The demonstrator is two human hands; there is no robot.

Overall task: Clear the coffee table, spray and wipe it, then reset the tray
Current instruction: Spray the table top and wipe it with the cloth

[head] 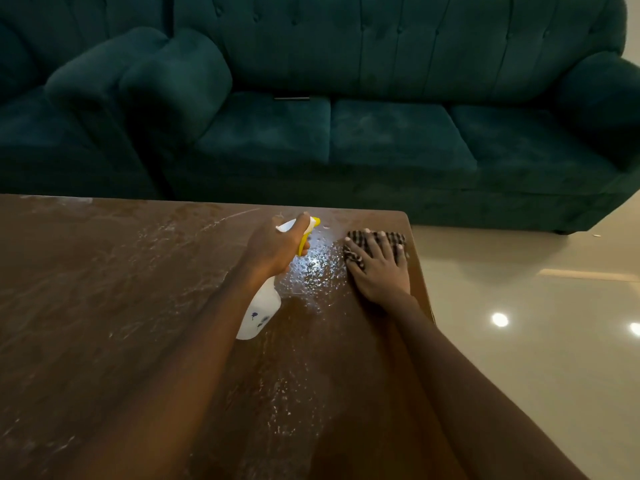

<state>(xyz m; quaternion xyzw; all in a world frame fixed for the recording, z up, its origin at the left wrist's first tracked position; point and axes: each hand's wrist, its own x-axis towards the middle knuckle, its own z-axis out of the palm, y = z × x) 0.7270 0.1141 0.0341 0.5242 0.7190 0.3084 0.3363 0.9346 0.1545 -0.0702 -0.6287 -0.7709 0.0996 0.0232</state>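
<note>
Brown wood makes up the coffee table [104, 289], its top streaked and beaded with wet droplets, thickest in a shining patch near the far right corner. Her left hand [273, 249] is wrapped closed around the neck of a white spray bottle [261, 311] with a yellow trigger, the bottle tilted over the table with its nozzle toward that wet patch; how much liquid is inside I cannot tell through the plastic. Just beside the patch, the right hand [379, 268] lies flat, fingers spread, pressing a checked cloth [360, 245] onto the tabletop at the corner. Beyond the table stands a dark green sofa [398, 140] on a glossy pale floor [536, 358].
</note>
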